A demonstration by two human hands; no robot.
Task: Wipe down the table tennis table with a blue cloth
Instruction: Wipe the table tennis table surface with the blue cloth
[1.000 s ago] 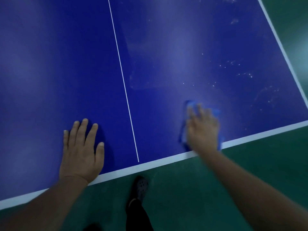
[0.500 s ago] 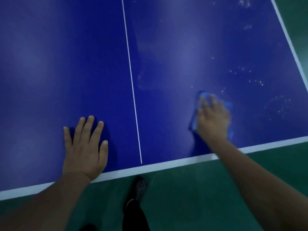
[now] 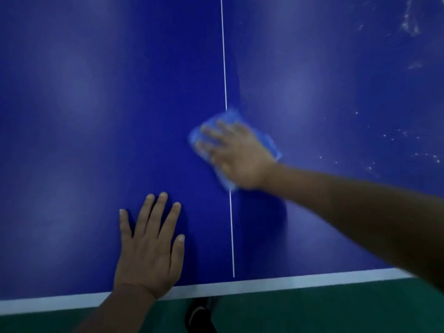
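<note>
Broadly, a blue desk (image 3: 96,116) for table tennis, filling nearly the whole view, split by a thin white centre line (image 3: 224,68) and bordered along the near edge by a white band (image 3: 288,283); green floor (image 3: 312,313) below, with a dark shoe (image 3: 199,316) just under the edge. Right half of the desk dotted with pale specks and smears (image 3: 408,20) toward the far corner and the right side, so probably not yet wiped there.

Next in size, the right hand (image 3: 236,155), reaching across from the right with the arm stretched out, palm down and fingers spread flat over the blue cloth (image 3: 266,140), pressing it to the surface rather than gripping it; likely spread so as to keep the whole pad in contact. Blurred, so probably mid-stroke.

Then the left hand (image 3: 149,246), flat on the desk near the front edge, left of the centre line, fingers straight and holding nothing; apparently planted as a brace for the lean forward.

Smallest, the blue cloth itself, lying folded on the centre line, well in from the near edge, mostly covered by the palm, with corners showing at the fingertips and by the wrist.
</note>
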